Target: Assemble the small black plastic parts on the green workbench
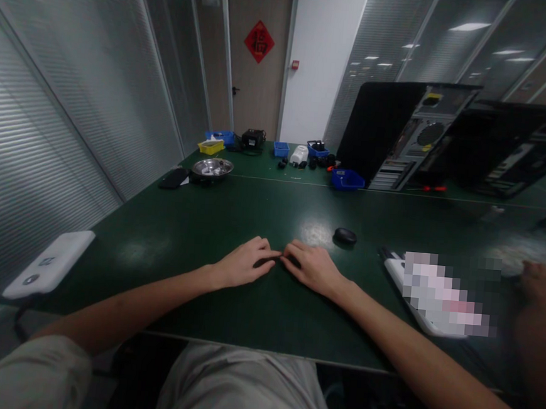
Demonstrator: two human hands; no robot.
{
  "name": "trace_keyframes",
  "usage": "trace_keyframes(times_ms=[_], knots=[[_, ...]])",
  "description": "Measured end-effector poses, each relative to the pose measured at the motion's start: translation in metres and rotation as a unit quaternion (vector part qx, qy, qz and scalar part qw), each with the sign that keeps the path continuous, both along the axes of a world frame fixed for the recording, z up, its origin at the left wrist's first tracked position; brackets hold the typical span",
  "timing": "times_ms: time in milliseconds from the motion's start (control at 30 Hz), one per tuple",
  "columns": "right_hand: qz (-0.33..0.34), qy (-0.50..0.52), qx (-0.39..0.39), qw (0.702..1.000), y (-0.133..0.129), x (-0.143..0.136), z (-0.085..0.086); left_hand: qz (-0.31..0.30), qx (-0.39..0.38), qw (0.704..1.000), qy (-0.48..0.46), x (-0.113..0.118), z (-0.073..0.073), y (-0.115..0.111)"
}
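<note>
Both my hands rest low over the dark green table (264, 317), close together in front of me. My left hand (246, 262) is open, its index finger stretched to the right and its thumb apart below it. The index tip meets the fingertips of my right hand (313, 267). That hand is closed, its fingers curled and the thumb and index tips brought together. Whether anything small lies between these tips cannot be made out. A black computer mouse (345, 236) lies just beyond my right hand, apart from it.
At right lie a white device (419, 304), partly pixelated, and another person's blurred hand (543, 289). A white box (51, 262) sits at the left edge. Farther back are a metal bowl (212, 169), a blue tray (348, 180) and a computer tower (383, 128).
</note>
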State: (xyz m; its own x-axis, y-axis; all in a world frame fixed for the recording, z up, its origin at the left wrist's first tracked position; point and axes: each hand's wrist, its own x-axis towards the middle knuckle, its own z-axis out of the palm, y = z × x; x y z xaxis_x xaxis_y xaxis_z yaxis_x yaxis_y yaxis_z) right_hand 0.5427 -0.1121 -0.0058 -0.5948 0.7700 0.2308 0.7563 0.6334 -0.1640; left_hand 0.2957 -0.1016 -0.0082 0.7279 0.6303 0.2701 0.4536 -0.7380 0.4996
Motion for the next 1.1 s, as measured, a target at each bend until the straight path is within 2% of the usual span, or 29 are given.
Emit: trace_keyframes(times_ms=[133,400,533,600,700,767,833,933,1033,1100], knots=[[0.000,-0.038,0.008,0.999,0.001,0.003,0.004,-0.010,0.009,1.000,0.020,-0.001,0.001,0.001],[-0.036,-0.006,-0.033,0.999,0.008,0.027,0.016,0.015,-0.035,0.999,-0.018,-0.001,0.000,0.001],[-0.060,0.007,-0.031,0.998,0.010,0.031,0.015,0.033,0.009,0.999,-0.031,0.013,-0.001,-0.001],[-0.058,0.014,-0.033,0.998,0.011,0.031,0.013,0.029,0.008,0.999,-0.019,0.018,-0.002,0.001],[-0.051,0.024,-0.036,0.998,0.011,0.030,0.011,0.026,-0.004,1.000,0.001,0.012,-0.005,0.012],[-0.050,0.027,-0.039,0.998,0.011,0.030,0.010,0.038,-0.014,0.999,0.010,-0.006,-0.007,0.026],[-0.047,0.027,-0.043,0.998,0.011,0.030,0.010,0.081,-0.029,0.996,0.022,-0.037,-0.009,0.047],[-0.050,0.029,-0.042,0.997,0.011,0.031,0.009,0.217,-0.030,0.975,0.039,-0.106,-0.007,0.082],[-0.052,0.031,-0.038,0.997,0.011,0.030,0.008,0.367,-0.008,0.928,0.058,-0.188,-0.001,0.108],[-0.052,0.032,-0.035,0.998,0.011,0.030,0.008,0.484,-0.001,0.872,0.075,-0.237,0.004,0.115]])
